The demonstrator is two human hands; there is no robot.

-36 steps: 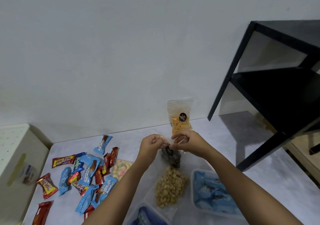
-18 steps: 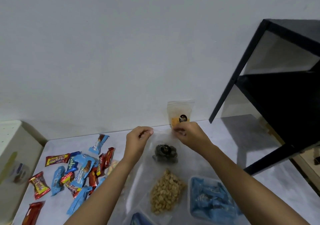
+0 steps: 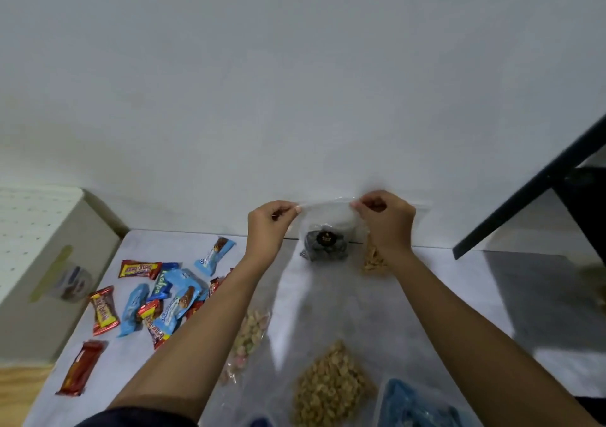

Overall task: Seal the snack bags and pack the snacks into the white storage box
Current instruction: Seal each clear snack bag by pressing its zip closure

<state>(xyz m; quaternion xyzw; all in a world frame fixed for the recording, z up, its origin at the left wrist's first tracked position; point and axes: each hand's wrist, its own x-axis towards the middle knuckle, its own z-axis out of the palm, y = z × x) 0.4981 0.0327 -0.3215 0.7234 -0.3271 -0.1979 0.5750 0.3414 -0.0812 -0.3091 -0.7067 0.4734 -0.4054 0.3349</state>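
— Both hands are up at the top edge of the clear bag [image 3: 328, 216]: the left hand [image 3: 267, 226] pinches the zip strip at its left end, the right hand [image 3: 385, 221] pinches it further along, fingers closed on plastic, the two hands apart with the strip stretched between them.

— And nearest the person?

— A bag of tan puffs [image 3: 329, 390] lies flat, a blue-filled container [image 3: 416, 407] just beside it, a pastel snack bag [image 3: 247, 334] under the left forearm. Further out, the held bag hangs with dark snacks [image 3: 324, 244] bunched at the bottom.

— What could go wrong?

— Likely the seal. Part of the strip runs past the right hand toward the wall; if the pinch skips that stretch, the zip probably stays open there. The dark load may also swing and twist the strip out of line.

— The box?

— The white storage box [image 3: 36, 229] sits well apart at far left, beyond the scattered wrapped bars [image 3: 157, 295]. A half-sealed bag could spill on the way over.
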